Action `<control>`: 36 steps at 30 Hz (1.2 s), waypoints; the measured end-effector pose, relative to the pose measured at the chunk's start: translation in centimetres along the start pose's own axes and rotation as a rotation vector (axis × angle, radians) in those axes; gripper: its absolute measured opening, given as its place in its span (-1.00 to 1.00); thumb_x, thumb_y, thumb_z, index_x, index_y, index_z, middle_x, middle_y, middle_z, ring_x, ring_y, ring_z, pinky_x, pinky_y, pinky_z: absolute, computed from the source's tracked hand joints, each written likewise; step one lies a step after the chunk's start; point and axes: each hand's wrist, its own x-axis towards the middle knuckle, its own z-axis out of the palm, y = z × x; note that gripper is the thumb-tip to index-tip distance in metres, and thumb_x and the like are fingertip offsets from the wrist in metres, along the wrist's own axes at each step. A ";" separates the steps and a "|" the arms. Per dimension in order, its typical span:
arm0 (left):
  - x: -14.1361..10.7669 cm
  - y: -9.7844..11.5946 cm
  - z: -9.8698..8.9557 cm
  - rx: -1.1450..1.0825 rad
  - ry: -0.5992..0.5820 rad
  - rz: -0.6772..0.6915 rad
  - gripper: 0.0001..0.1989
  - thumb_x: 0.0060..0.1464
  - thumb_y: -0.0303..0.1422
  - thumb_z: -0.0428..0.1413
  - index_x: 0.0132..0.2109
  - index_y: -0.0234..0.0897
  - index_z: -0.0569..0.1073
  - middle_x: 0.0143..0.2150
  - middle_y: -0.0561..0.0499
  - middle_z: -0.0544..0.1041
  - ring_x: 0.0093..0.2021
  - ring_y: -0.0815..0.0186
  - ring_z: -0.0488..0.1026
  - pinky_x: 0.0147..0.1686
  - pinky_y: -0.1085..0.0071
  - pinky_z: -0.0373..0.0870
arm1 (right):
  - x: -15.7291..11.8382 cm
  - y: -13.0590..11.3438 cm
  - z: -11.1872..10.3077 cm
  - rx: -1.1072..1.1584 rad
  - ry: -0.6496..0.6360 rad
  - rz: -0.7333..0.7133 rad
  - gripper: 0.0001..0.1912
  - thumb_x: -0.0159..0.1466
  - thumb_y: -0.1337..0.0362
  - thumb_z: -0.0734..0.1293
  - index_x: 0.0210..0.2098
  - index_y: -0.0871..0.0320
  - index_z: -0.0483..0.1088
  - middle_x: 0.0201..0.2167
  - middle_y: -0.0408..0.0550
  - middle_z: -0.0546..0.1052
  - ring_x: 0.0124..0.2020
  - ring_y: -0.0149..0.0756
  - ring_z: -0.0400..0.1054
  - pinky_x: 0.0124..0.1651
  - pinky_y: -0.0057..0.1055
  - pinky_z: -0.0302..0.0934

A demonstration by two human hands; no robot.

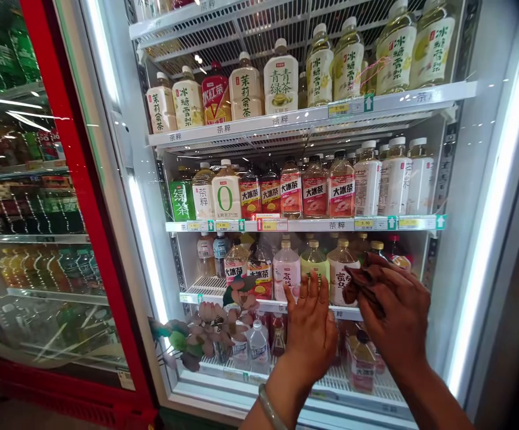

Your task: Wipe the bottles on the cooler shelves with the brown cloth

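Observation:
My right hand (398,310) grips a crumpled dark brown cloth (361,285), its folds bunched at the fingertips in front of the third shelf's right side. My left hand (309,328) is raised with fingers stretched upward and palm turned forward. It seems to rest on the cooler's clear glass, though contact is hard to make out. A bangle (270,406) circles the left wrist. Behind the hands are a pink-labelled bottle (286,272), a yellow-green bottle (315,260) and a pale bottle (342,263), partly covered by my fingers and the cloth.
Drinks fill the lit cooler's shelves, with price tags along a white shelf edge (306,224). A flower-and-leaf decoration (209,328) appears at the lower left. A red-framed cooler door (84,227) stands to the left. Bright light strips (494,203) run down the sides.

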 end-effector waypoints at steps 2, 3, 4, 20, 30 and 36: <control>-0.4 0.4 0.7 0.001 -0.029 0.017 -0.17 0.29 -0.49 -0.09 0.55 -0.22 -0.36 0.57 -0.15 -0.21 0.57 0.06 -0.23 0.48 -0.26 -0.25 | 0.0 -1.4 0.3 0.076 -0.090 -0.045 -0.75 0.27 0.37 0.40 -0.05 0.06 0.53 0.06 0.03 0.52 0.22 0.08 0.33 0.30 0.17 0.21; -0.5 0.5 1.0 0.004 -0.032 0.014 -0.18 0.30 -0.48 -0.09 0.55 -0.21 -0.34 0.57 -0.14 -0.20 0.57 0.07 -0.23 0.49 -0.23 -0.23 | -0.1 -1.9 0.3 0.117 -0.130 -0.073 -0.79 0.29 0.36 0.39 -0.09 0.05 0.54 0.05 0.00 0.53 0.21 0.04 0.34 0.31 0.16 0.20; -0.6 0.5 1.1 0.006 -0.029 0.006 -0.18 0.31 -0.47 -0.08 0.55 -0.21 -0.32 0.57 -0.13 -0.20 0.57 0.08 -0.24 0.50 -0.21 -0.22 | -0.1 -2.2 0.3 0.149 -0.157 -0.096 -0.84 0.29 0.36 0.38 -0.14 0.05 0.54 0.01 -0.03 0.55 0.17 0.00 0.35 0.31 0.13 0.20; 0.3 0.0 1.1 0.003 0.117 -0.046 -0.20 0.31 -0.49 -0.12 0.55 -0.22 -0.32 0.58 -0.14 -0.22 0.57 0.10 -0.34 0.49 -0.20 -0.44 | -1.2 -1.2 0.1 0.102 -0.092 -0.144 -0.83 0.25 0.35 0.44 -0.16 0.02 0.53 0.02 -0.06 0.55 0.15 -0.05 0.38 0.31 0.07 0.21; 0.4 0.6 1.1 0.005 0.102 -0.025 -0.16 0.28 -0.49 -0.11 0.55 -0.22 -0.37 0.58 -0.18 -0.20 0.57 0.06 -0.31 0.47 -0.25 -0.48 | -0.1 1.3 -0.8 -0.068 0.007 0.078 -0.73 0.20 0.35 0.42 -0.09 0.05 0.54 0.03 0.09 0.52 0.13 0.14 0.39 0.16 0.16 0.25; 0.3 1.4 0.9 0.021 0.019 -0.025 -0.15 0.28 -0.49 -0.11 0.54 -0.22 -0.41 0.58 -0.18 -0.23 0.57 0.04 -0.35 0.46 -0.33 -0.42 | -0.7 0.7 -1.0 0.078 -0.104 -0.097 -0.85 0.18 0.39 0.44 -0.27 0.02 0.54 -0.14 -0.09 0.60 -0.01 -0.07 0.44 0.18 0.00 0.24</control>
